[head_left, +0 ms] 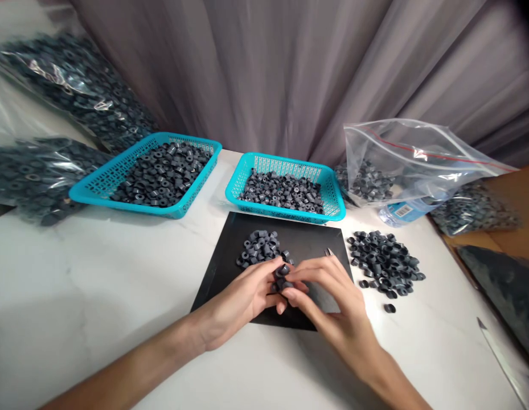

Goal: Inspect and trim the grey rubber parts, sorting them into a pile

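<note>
My left hand (242, 296) and my right hand (328, 299) meet over a black mat (307, 233) on the white table. Both pinch small dark grey rubber rings (282, 276) between their fingertips, several of them bunched together. A small heap of the same grey rings (259, 247) lies on the mat just beyond my left hand's fingers. A wider loose pile of grey rings (384, 259) lies on the table right of the mat, close to my right hand.
Two turquoise baskets of grey rings stand behind the mat, one at the left (97, 185), one in the middle (335, 196). Clear bags of rings lie at far left (37, 171) and right (401, 156). A blade (503, 361) lies at the lower right.
</note>
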Tool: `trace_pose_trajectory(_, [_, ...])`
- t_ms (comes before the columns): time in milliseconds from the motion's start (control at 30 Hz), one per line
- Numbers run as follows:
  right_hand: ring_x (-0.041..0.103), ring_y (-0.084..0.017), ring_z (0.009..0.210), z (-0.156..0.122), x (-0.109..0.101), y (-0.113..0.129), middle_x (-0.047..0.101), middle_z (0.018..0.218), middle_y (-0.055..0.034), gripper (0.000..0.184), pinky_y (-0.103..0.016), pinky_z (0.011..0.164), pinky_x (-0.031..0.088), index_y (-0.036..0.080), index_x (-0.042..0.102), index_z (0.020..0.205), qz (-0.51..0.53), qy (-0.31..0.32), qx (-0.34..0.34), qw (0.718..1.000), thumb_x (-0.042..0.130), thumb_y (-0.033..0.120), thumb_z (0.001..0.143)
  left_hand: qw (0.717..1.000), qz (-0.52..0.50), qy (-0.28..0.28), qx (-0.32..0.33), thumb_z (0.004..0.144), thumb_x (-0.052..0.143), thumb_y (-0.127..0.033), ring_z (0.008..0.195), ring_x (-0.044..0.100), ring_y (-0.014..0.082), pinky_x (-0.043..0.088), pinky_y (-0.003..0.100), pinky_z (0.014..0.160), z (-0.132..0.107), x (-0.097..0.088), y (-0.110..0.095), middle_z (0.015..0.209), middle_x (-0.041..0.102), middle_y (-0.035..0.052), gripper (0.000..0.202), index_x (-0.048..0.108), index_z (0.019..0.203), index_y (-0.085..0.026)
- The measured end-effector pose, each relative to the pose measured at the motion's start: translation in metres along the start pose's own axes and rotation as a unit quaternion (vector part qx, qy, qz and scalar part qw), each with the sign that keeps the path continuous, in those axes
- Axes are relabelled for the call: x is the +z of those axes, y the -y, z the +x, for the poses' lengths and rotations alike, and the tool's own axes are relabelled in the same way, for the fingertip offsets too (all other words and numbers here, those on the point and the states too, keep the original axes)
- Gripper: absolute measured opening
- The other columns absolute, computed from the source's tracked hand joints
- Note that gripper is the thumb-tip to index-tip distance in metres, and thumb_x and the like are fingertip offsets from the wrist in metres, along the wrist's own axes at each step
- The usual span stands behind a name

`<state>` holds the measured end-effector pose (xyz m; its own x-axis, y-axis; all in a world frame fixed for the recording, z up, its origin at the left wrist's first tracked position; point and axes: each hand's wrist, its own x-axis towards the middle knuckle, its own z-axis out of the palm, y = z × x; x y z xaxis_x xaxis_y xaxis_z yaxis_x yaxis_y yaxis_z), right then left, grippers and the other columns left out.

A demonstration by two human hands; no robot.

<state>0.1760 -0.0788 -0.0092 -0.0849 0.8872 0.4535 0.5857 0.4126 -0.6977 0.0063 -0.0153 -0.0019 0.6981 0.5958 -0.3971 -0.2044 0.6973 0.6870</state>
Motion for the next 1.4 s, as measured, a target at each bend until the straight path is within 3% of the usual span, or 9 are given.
trace_pose_trajectory(133, [0.060,-0.024,0.094,-0.001,0.005,0.005,0.066,0.105,-0.0074,0.023,-0.040,0.082,0.048,0.026,0.064,0.117,-0.066,-0.005,-0.037,0.997,0.065,0.024,0.094,1.000,-0.021,-0.004,-0.013,0.099,0.050,-0.038,0.071,0.051,0.0112,0.042,0.026,0.067,0.001,-0.002,0.004,0.086,0.060,0.0033,0.029,0.064,0.096,-0.013])
trace_pose_trajectory(300, [0.059,-0.023,0.097,0.000,0.000,-0.008,0.062,0.104,-0.0080,0.019,-0.038,0.083,0.047,0.024,0.063,0.115,-0.072,-0.054,0.012,0.996,0.054,0.019,0.099,1.000,-0.017,-0.021,-0.007,0.098,0.046,-0.026,0.070,0.051,0.0102,0.040,0.019,0.057,-0.001,-0.001,-0.009,0.083,0.059,0.0048,0.024,0.063,0.087,-0.012])
trace_pose_trajectory(500, [0.056,-0.026,0.108,-0.003,0.014,-0.035,0.060,0.116,-0.0094,0.023,-0.041,0.092,0.049,0.024,0.054,0.122,-0.078,0.016,0.059,0.995,0.054,0.023,0.099,0.989,-0.100,-0.095,0.057,0.092,0.045,-0.023,0.054,0.038,0.0065,0.028,0.014,0.039,-0.002,-0.010,-0.042,0.073,0.043,-0.0003,0.024,0.050,0.070,-0.015])
trace_pose_trajectory(633, [0.055,-0.025,0.108,-0.004,0.022,-0.041,0.062,0.113,-0.0077,0.018,-0.041,0.093,0.049,0.024,0.055,0.117,-0.092,0.042,0.041,0.994,0.050,0.020,0.101,0.984,-0.055,-0.133,0.108,0.091,0.052,-0.017,0.048,0.029,0.0042,0.023,0.011,0.033,-0.001,-0.022,-0.058,0.069,0.034,-0.0044,0.025,0.046,0.067,-0.016])
trace_pose_trajectory(867, [0.057,-0.026,0.099,-0.002,0.023,-0.039,0.061,0.107,-0.0078,0.016,-0.039,0.083,0.049,0.025,0.059,0.113,-0.145,0.068,0.007,0.987,0.050,0.021,0.101,0.968,0.096,-0.163,0.165,0.088,0.058,-0.011,0.056,0.040,0.0027,0.025,0.008,0.035,-0.005,-0.041,-0.079,0.090,0.052,0.0043,0.009,0.066,0.092,-0.007])
trace_pose_trajectory(1000, [0.057,-0.024,0.094,-0.002,0.024,-0.041,0.062,0.102,-0.0067,0.013,-0.038,0.082,0.047,0.023,0.061,0.106,-0.134,0.057,0.009,0.989,0.050,0.020,0.101,0.971,0.132,-0.137,0.146,0.090,0.059,-0.016,0.057,0.035,0.0031,0.023,0.008,0.038,-0.001,-0.045,-0.074,0.083,0.043,0.0001,0.009,0.065,0.089,-0.009])
trace_pose_trajectory(1200, [0.059,-0.019,0.084,0.000,0.013,-0.032,0.062,0.094,-0.0039,0.011,-0.033,0.078,0.047,0.023,0.066,0.102,-0.003,-0.015,0.064,0.998,0.057,0.025,0.098,0.981,0.169,-0.065,0.073,0.092,0.059,-0.036,0.053,0.023,0.0053,0.016,0.014,0.041,0.002,-0.025,-0.043,0.070,0.034,-0.0044,0.031,0.057,0.072,-0.013])
trace_pose_trajectory(1267, [0.059,-0.017,0.081,0.002,0.009,-0.025,0.063,0.090,-0.0022,0.010,-0.030,0.076,0.047,0.024,0.068,0.100,0.063,-0.026,0.094,0.993,0.060,0.028,0.097,0.961,0.252,-0.061,0.096,0.093,0.058,-0.043,0.056,0.029,0.0067,0.020,0.016,0.044,0.001,-0.019,-0.035,0.070,0.039,-0.0037,0.034,0.060,0.076,-0.014])
trace_pose_trajectory(1400, [0.057,-0.015,0.080,0.002,0.007,-0.013,0.064,0.086,0.0009,0.013,-0.028,0.076,0.045,0.026,0.070,0.103,0.143,-0.019,0.137,0.980,0.064,0.034,0.095,0.880,0.444,-0.057,0.159,0.094,0.056,-0.049,0.075,0.049,0.0122,0.036,0.020,0.061,-0.003,-0.012,-0.026,0.086,0.059,0.0000,0.032,0.068,0.094,-0.020])
